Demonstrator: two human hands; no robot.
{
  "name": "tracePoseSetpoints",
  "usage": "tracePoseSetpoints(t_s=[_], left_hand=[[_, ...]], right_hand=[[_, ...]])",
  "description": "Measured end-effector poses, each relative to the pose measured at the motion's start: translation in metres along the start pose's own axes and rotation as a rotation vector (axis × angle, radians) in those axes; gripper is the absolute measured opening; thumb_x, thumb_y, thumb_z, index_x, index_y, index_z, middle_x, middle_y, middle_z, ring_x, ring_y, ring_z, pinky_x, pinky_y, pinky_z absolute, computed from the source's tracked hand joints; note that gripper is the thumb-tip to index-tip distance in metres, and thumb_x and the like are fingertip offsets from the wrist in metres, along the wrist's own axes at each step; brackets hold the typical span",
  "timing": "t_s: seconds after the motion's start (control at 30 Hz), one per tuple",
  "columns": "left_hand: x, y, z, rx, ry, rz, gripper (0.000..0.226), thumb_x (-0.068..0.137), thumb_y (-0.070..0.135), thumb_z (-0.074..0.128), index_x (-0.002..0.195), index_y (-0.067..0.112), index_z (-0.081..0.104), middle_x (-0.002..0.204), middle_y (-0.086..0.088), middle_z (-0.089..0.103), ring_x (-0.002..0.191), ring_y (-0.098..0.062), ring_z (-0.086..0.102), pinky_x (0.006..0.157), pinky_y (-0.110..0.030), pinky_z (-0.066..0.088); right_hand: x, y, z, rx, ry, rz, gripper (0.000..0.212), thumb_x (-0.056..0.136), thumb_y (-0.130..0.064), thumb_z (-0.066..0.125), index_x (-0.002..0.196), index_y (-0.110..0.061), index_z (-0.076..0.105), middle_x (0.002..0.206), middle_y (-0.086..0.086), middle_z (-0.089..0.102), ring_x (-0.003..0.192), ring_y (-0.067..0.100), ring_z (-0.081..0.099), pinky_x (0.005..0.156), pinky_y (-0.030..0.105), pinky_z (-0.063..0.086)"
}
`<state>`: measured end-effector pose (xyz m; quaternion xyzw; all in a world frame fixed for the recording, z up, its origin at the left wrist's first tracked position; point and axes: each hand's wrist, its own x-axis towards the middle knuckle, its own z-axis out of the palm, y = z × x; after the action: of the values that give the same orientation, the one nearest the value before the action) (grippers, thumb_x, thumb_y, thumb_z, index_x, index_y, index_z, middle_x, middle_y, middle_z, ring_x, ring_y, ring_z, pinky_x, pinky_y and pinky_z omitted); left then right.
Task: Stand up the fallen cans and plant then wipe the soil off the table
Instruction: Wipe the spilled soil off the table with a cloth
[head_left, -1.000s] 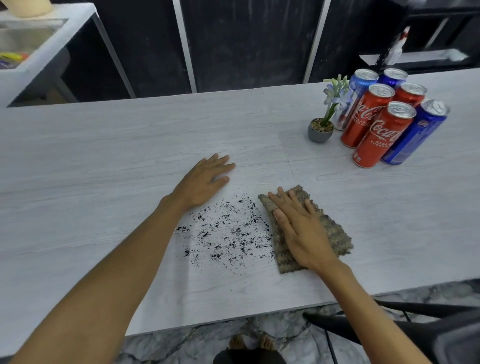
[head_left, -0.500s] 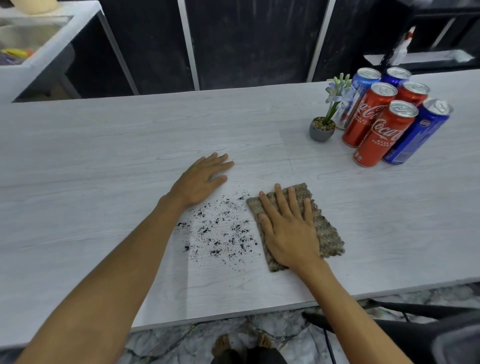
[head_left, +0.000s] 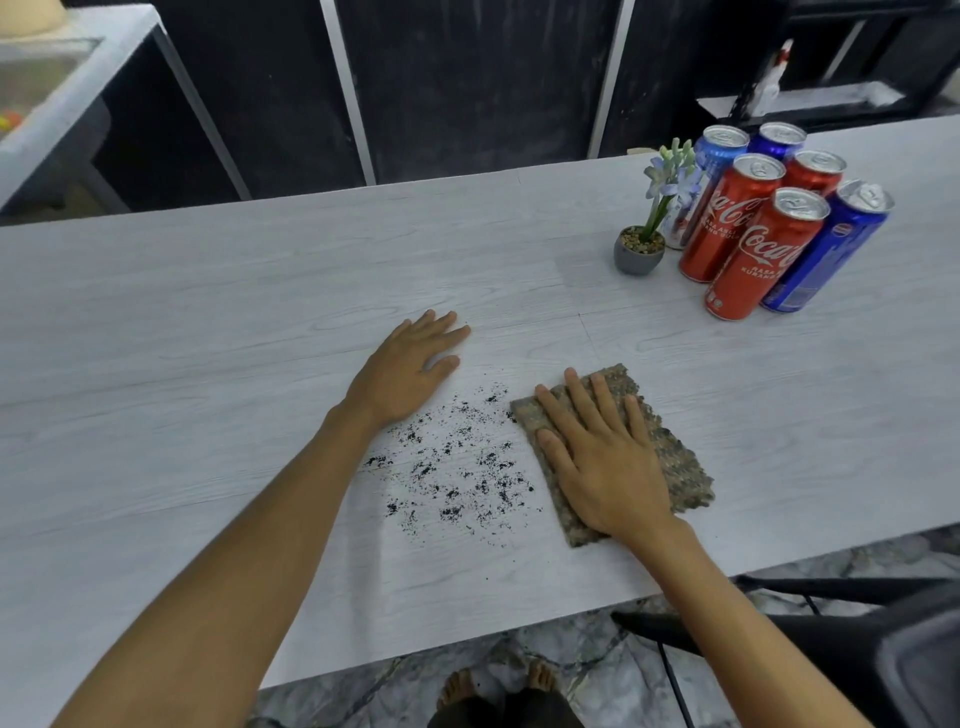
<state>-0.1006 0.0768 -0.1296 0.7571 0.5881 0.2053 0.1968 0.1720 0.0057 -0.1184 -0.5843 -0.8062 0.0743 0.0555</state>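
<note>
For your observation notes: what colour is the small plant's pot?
The plant pot is grey, seen best in the head view.

Right hand (head_left: 605, 467) hides mid. of cloth (head_left: 680, 462); rear cans (head_left: 779, 137) partly hidden (labels illegible); bkgd bottle (head_left: 769, 85) blurry.

Head-worn wide view, forward and down, close over table (head_left: 208, 312)

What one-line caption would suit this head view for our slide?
Right hand presses a cloth beside spilled soil; left hand rests flat; cans and plant stand upright.
</note>
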Motion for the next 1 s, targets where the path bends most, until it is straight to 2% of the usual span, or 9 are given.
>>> tracePoseSetpoints(t_s=[0.17,0.3,0.4,0.53,0.63,0.73,0.87,0.93,1.0], left_hand=[[0.000,0.002,0.000,0.015,-0.004,-0.003,0.045,0.102,0.041,0.039,0.147,0.036,0.034,0.158,0.013,0.020,0.146,-0.002,0.006,0.119,-0.026,-0.001],[0.000,0.002,0.000,0.023,-0.010,-0.004,0.046,0.102,0.041,0.039,0.147,0.036,0.034,0.158,0.013,0.019,0.146,-0.002,0.006,0.119,-0.026,-0.002],[0.002,0.001,-0.003,-0.031,-0.027,-0.012,0.045,0.101,0.040,0.041,0.146,0.035,0.036,0.158,0.013,0.021,0.147,-0.003,0.007,0.121,-0.032,0.001],[0.005,-0.003,-0.010,-0.039,-0.061,0.006,0.045,0.101,0.040,0.042,0.145,0.034,0.037,0.157,0.012,0.022,0.147,-0.003,0.008,0.120,-0.028,0.001],[0.006,-0.006,-0.014,0.038,-0.063,0.038,0.045,0.101,0.043,0.039,0.146,0.038,0.035,0.157,0.015,0.020,0.146,-0.002,0.006,0.118,-0.025,-0.001],[0.005,-0.010,-0.013,0.075,-0.064,0.059,0.046,0.102,0.046,0.035,0.147,0.039,0.032,0.158,0.015,0.018,0.147,-0.001,0.004,0.118,-0.024,-0.002],[0.005,-0.011,-0.012,0.102,-0.065,0.073,0.047,0.102,0.046,0.033,0.148,0.038,0.030,0.159,0.015,0.016,0.147,-0.002,0.003,0.120,-0.027,-0.002],[0.005,-0.011,-0.012,0.104,-0.062,0.075,0.047,0.102,0.044,0.033,0.148,0.037,0.030,0.159,0.015,0.016,0.147,-0.002,0.003,0.119,-0.025,-0.003],[0.004,-0.010,-0.013,0.096,-0.058,0.073,0.046,0.103,0.043,0.034,0.148,0.037,0.030,0.159,0.015,0.017,0.147,-0.001,0.003,0.118,-0.022,-0.004]], right_hand=[[0.020,0.001,0.000,0.017,0.003,0.123,0.058,0.094,-0.058,0.004,0.150,-0.042,0.003,0.159,-0.006,-0.012,0.146,0.018,-0.014,0.118,0.045,-0.008],[0.010,-0.005,0.003,0.033,0.039,0.025,0.056,0.097,-0.052,0.006,0.150,-0.038,0.014,0.159,-0.010,0.002,0.147,0.014,-0.006,0.119,0.043,-0.003],[0.010,0.001,-0.003,0.136,0.064,0.022,0.052,0.100,-0.049,0.010,0.149,-0.037,0.024,0.158,-0.013,0.015,0.147,0.010,0.003,0.119,0.038,-0.002],[0.033,-0.006,-0.007,0.293,0.039,0.032,0.048,0.102,-0.044,0.017,0.149,-0.034,0.025,0.158,-0.010,0.017,0.146,0.009,0.007,0.119,0.037,-0.001],[0.054,-0.019,-0.007,0.367,0.004,-0.054,0.048,0.102,-0.045,0.018,0.149,-0.035,0.025,0.158,-0.008,0.017,0.147,0.012,0.008,0.119,0.040,0.000],[0.067,-0.032,-0.005,0.293,-0.043,-0.143,0.048,0.102,-0.047,0.017,0.149,-0.037,0.022,0.158,-0.008,0.014,0.147,0.016,0.005,0.118,0.042,-0.003],[0.068,-0.030,0.003,0.019,-0.059,-0.222,0.053,0.098,-0.055,0.005,0.150,-0.043,0.007,0.159,-0.010,-0.004,0.147,0.017,-0.009,0.117,0.043,-0.010],[0.071,-0.020,0.002,-0.010,-0.074,-0.204,0.056,0.094,-0.059,-0.003,0.148,-0.046,0.000,0.158,-0.010,-0.010,0.146,0.018,-0.013,0.117,0.047,-0.009],[0.080,-0.012,0.001,-0.016,-0.082,-0.147,0.055,0.095,-0.058,-0.001,0.148,-0.046,0.000,0.159,-0.009,-0.010,0.146,0.018,-0.013,0.117,0.049,-0.007]])
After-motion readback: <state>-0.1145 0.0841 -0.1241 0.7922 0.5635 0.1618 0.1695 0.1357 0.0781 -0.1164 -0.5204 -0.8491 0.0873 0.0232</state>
